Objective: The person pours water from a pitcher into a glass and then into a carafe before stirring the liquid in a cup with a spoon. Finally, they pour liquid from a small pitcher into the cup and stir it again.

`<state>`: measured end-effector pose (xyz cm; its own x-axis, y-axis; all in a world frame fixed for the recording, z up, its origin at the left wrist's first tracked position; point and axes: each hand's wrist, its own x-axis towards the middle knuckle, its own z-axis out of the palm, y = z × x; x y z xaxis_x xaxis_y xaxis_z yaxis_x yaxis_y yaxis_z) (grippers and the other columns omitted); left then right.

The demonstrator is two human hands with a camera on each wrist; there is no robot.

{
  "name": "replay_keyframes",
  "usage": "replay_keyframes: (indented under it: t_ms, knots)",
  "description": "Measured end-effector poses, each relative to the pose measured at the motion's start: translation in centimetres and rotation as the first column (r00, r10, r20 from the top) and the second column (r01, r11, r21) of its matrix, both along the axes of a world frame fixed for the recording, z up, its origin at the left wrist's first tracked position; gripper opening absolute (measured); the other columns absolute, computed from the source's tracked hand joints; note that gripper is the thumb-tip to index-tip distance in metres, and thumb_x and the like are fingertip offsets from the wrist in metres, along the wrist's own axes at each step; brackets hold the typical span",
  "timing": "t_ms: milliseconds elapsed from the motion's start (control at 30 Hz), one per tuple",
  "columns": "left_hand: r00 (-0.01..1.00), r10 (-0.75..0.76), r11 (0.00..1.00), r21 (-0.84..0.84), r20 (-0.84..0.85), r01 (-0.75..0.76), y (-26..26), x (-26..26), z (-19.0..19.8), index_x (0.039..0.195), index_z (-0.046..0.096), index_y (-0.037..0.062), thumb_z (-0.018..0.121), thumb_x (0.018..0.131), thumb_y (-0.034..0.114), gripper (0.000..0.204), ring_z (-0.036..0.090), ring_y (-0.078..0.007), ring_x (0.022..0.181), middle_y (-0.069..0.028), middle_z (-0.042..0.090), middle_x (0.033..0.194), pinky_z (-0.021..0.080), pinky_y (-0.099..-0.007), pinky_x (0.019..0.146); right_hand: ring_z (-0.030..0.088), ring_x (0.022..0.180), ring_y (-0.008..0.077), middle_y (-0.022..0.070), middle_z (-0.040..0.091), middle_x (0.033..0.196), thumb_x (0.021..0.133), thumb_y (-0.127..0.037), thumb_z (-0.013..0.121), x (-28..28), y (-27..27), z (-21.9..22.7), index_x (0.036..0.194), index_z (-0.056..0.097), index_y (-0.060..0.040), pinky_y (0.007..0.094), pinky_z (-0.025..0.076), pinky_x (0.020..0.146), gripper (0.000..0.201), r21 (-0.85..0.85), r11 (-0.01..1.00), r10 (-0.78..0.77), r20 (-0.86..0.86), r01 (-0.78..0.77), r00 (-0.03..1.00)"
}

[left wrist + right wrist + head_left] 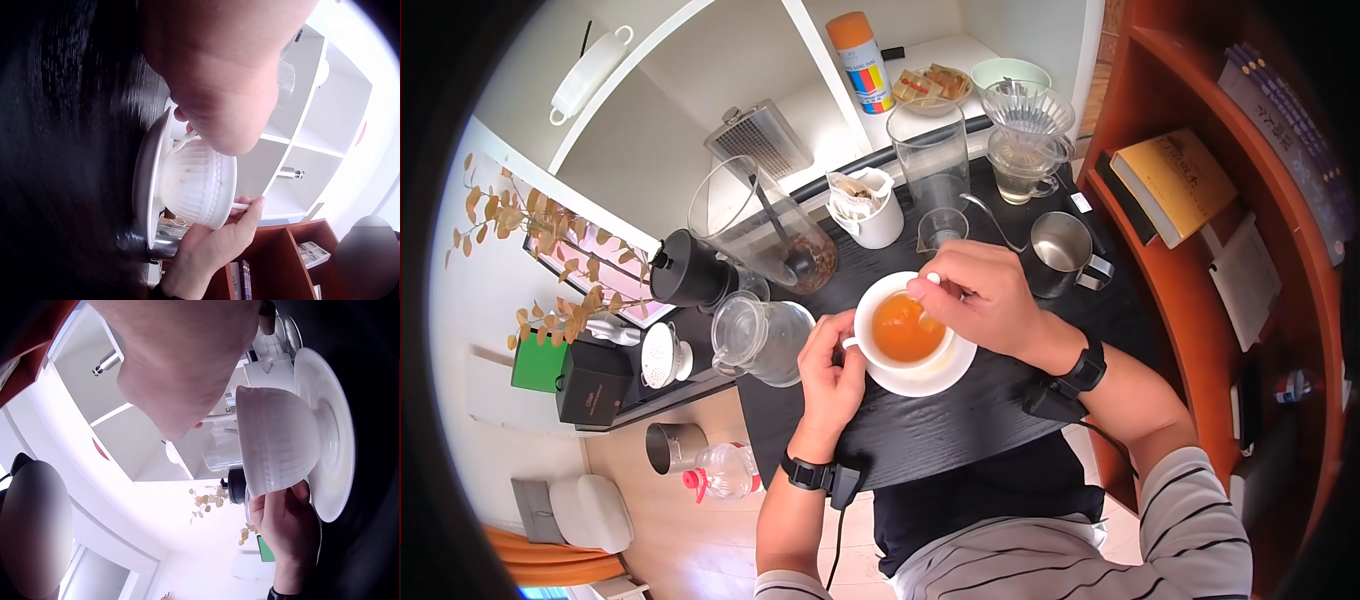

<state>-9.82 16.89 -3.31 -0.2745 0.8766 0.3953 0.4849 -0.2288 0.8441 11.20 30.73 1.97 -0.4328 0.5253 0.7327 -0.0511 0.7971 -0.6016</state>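
A white teacup (275, 440) with a ribbed outside stands on its white saucer (920, 384). Orange-brown liquid (896, 330) fills much of the cup. My left hand (832, 372) grips the cup at its handle (182, 141), on the cup's left side. Over the far right of the rim, my right hand (990, 302) pinches the stem of a white spoon (240, 206). The spoon's lower end dips into the liquid. Fingers hide part of the stem in the head view.
Left of the cup stands a glass jug (765, 338); a steel pitcher (1060, 245) is on the right. Behind are a small glass beaker (941, 230), a white canister (868, 215), tall glass vessels and a dripper (1027, 110). A wooden bookcase (1190, 330) borders the right.
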Motion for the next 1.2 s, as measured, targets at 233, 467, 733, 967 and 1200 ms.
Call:
replay_keyframes:
  t_ms: [233,467,733,967,1200]
  knots:
    - [1.000,-0.016,1.000,0.007,-0.009,0.016,0.0,0.0,0.2,0.120,0.070,0.0002,0.060,0.091,-0.007,0.032,0.057,-0.0107,0.080,-0.0038,0.063,0.095,0.045,-0.0239,0.066,0.060,0.060,0.0187,0.0070,0.065,0.074,0.091,-0.011,0.082,-0.3,-0.8,0.3,0.086,0.073,-0.0020,0.0332,0.044,0.054,0.014,-0.074,0.969,0.237,0.009,-0.236,0.971]
    - [1.000,-0.015,1.000,-0.001,-0.014,0.015,0.0,-0.2,0.0,0.121,0.070,0.0004,0.060,0.091,-0.007,0.032,0.057,-0.0106,0.081,-0.0035,0.063,0.096,0.045,-0.0237,0.066,0.060,0.061,0.0222,0.0066,0.062,0.073,0.091,-0.012,0.081,-0.5,-0.2,0.0,0.085,0.071,-0.0027,0.0355,0.045,0.056,0.015,0.023,1.000,0.004,-0.042,-0.004,0.999]
    - [0.999,-0.052,0.996,-0.072,0.001,0.052,-0.5,-0.2,0.5,0.126,0.066,-0.0012,0.059,0.100,-0.005,0.027,0.062,-0.0119,0.098,-0.0034,0.063,0.108,0.049,-0.0252,0.089,0.057,0.057,0.0155,0.0074,0.066,0.075,0.089,-0.007,0.083,-0.1,-0.5,0.2,0.090,0.076,-0.0013,0.0301,0.042,0.053,0.009,-0.068,0.977,0.204,-0.005,-0.204,0.979]
    - [0.999,-0.051,0.996,-0.075,-0.007,0.050,-0.5,-0.5,0.0,0.126,0.066,-0.0012,0.060,0.100,-0.005,0.027,0.061,-0.0111,0.097,-0.0024,0.062,0.106,0.048,-0.0245,0.087,0.059,0.061,0.0211,0.0081,0.062,0.073,0.091,-0.012,0.082,-0.6,-0.2,-0.2,0.088,0.073,-0.0013,0.0341,0.045,0.057,0.015,-0.002,1.000,0.024,-0.065,-0.025,0.998]
    - [0.998,-0.053,0.997,-0.058,0.016,0.054,-0.4,-0.3,0.0,0.125,0.067,-0.0016,0.061,0.102,-0.003,0.024,0.060,-0.0104,0.095,-0.0018,0.061,0.105,0.048,-0.0243,0.086,0.056,0.056,0.0210,0.0068,0.057,0.068,0.091,-0.012,0.082,0.0,0.1,0.0,0.081,0.067,-0.0012,0.0351,0.044,0.053,0.021,-0.058,0.998,-0.018,-0.060,0.015,0.998]
